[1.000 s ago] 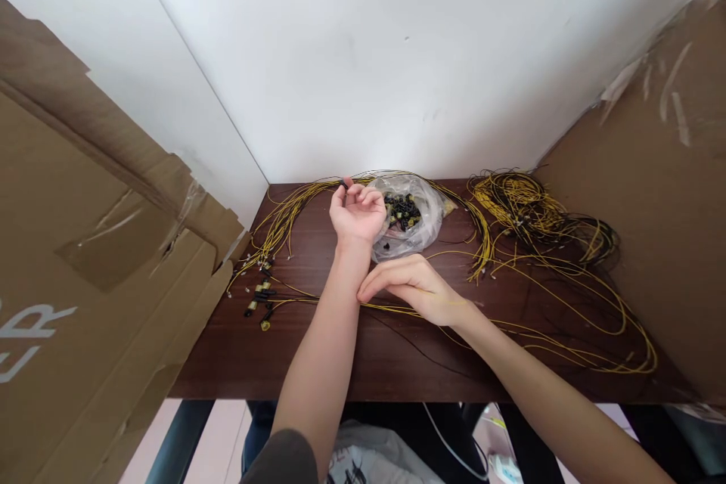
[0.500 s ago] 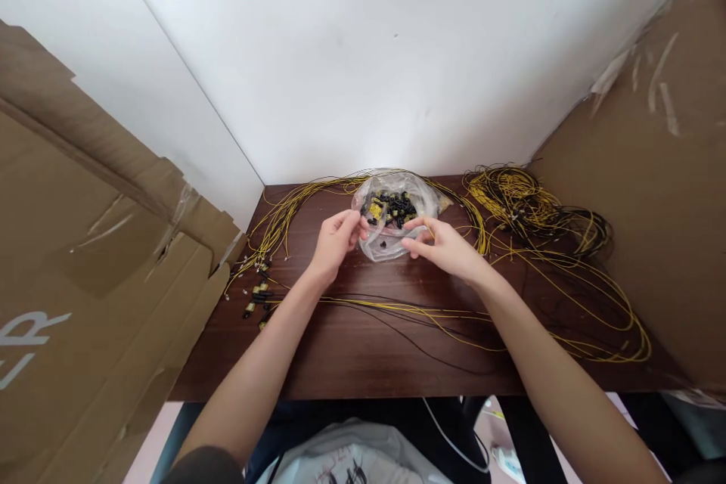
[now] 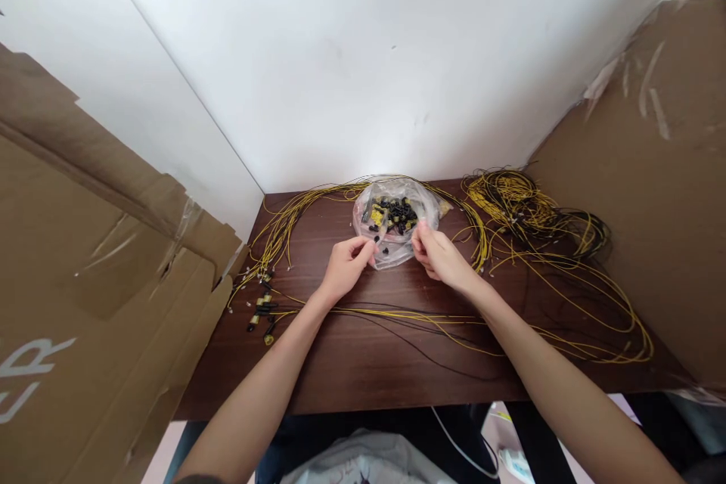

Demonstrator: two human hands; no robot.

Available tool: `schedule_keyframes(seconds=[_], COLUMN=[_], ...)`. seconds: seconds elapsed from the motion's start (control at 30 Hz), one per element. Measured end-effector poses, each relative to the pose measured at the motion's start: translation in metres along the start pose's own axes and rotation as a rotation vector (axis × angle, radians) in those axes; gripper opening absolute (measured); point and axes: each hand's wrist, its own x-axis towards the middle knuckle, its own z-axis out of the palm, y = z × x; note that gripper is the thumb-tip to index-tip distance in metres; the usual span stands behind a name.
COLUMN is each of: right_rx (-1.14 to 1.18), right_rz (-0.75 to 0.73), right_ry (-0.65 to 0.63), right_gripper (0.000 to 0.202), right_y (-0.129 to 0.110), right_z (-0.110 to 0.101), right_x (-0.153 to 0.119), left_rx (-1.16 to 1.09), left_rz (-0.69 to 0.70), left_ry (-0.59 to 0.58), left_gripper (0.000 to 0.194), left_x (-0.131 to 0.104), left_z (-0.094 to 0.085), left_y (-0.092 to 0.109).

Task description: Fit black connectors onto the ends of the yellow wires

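Clear, crumpled bag between fingers | left hand pinched black piece; right hand closed, contents unclear | table edge lay well behind

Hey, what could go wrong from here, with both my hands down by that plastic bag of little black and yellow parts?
The plastic bag lies open between your left hand and right hand, so a knock might spill the black and yellow parts.

One small black piece sits apart, near the bag's front edge, and could get lost.

Long loose wires run beneath both forearms, so an arm might snag and drag them.
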Motion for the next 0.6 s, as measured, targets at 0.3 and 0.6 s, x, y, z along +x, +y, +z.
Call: schedule_keyframes(seconds=[0.3,0.6], right_rx=[0.022,0.123], right_rz=[-0.105,-0.100], right_ry=[-0.248,-0.398], right_gripper=[0.044,0.051], right_y=[-0.006,-0.005], right_z=[0.011,0.020], right_x=[-0.001,-0.004], left_rx=[0.025,0.126], left_rz=[0.029,0.100], left_ry=[-0.040,-0.064], left_gripper=[0.029,0.025], left_x=[0.000,-0.001], left_z=[-0.004,-0.004], left_y=[0.001,0.001])
